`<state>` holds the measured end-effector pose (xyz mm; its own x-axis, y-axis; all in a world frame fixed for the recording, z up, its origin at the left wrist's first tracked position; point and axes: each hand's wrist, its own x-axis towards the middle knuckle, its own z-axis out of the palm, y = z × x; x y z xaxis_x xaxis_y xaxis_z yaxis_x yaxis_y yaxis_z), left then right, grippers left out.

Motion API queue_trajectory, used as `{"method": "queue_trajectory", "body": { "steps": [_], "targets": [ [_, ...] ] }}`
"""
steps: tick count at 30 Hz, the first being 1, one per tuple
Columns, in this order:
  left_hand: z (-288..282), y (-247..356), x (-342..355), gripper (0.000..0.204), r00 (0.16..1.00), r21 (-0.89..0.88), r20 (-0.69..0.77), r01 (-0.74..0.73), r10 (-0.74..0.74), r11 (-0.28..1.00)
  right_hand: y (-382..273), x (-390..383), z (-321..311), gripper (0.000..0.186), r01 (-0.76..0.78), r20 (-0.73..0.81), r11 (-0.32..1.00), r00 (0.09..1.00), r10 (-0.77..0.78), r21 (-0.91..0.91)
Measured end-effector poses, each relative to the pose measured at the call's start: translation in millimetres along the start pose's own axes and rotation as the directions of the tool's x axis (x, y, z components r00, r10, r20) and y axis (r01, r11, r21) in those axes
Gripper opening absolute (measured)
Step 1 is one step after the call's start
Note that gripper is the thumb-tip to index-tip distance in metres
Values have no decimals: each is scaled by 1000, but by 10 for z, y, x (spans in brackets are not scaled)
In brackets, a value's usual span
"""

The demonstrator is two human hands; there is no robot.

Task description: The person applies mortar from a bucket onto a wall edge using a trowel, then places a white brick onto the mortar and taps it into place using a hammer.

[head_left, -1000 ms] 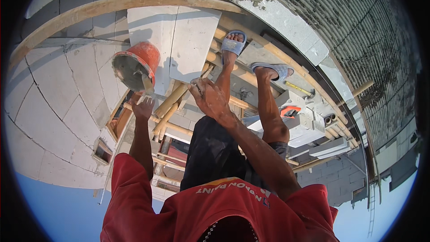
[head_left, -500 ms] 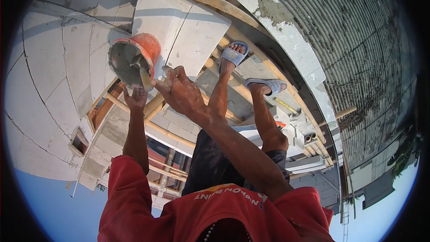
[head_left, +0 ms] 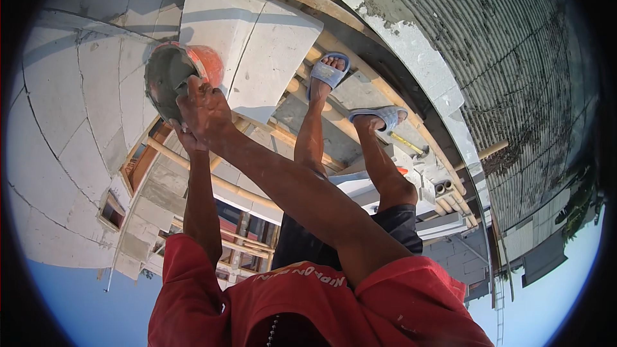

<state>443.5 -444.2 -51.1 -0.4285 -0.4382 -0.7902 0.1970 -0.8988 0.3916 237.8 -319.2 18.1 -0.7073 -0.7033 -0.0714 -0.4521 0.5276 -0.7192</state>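
An orange bucket [head_left: 209, 64] with grey wet mortar [head_left: 168, 79] inside is tilted so that its mouth faces me, beside pale blocks at the upper left. My left hand [head_left: 187, 137] is at the near rim of the bucket, fingers curled against it and partly hidden behind my right hand. Over the mouth, my right hand [head_left: 207, 110] is closed around the handle of a trowel. That handle is covered by my fingers, and most of the blade cannot be made out against the mortar.
Large white blocks [head_left: 222, 19] lie beyond the bucket, and a block wall [head_left: 58, 122] rises at left. My sandalled feet stand among bamboo poles [head_left: 334, 115]. A mortar-stained ledge [head_left: 411, 45] and a corrugated roof [head_left: 488, 45] lie to the right, with a yellow tool [head_left: 406, 143] near my foot.
My right hand has moved left and down onto the trowel handle, which stood bare in the bucket before. The bucket has shifted slightly left, and my left hand now sits closer against its rim.
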Motion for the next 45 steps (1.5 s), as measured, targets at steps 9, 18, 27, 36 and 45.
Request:
{"method": "queue_trajectory", "body": {
  "steps": [9, 18, 27, 36, 45],
  "targets": [
    [452, 324, -365, 33, 999, 315, 7, 34, -38, 948, 255, -204, -618, 37, -306, 553, 927, 821, 142, 216],
    [2079, -1704, -927, 29, 961, 872, -121, 223, -249, 436, 1480, -1943, -2039, 37, -698, 456, 705, 673, 583, 128],
    [2406, -3547, -687, 78, 844, 986, -75, -17, -531, -166, 2031, -3746, -2853, 37, -923, 127, 375, 384, 915, 90],
    [1737, -4904, -10, 65, 800, 964, 40, -188, -598, -186, 3276, -4169, -1425, 41, -934, 39, 234, 254, 966, 270],
    [1838, -4809, 201, 60, 782, 896, -72, -222, -619, -384, 2766, -4621, -1027, 45, -586, 204, -40, 215, 955, 809]
  ]
}}
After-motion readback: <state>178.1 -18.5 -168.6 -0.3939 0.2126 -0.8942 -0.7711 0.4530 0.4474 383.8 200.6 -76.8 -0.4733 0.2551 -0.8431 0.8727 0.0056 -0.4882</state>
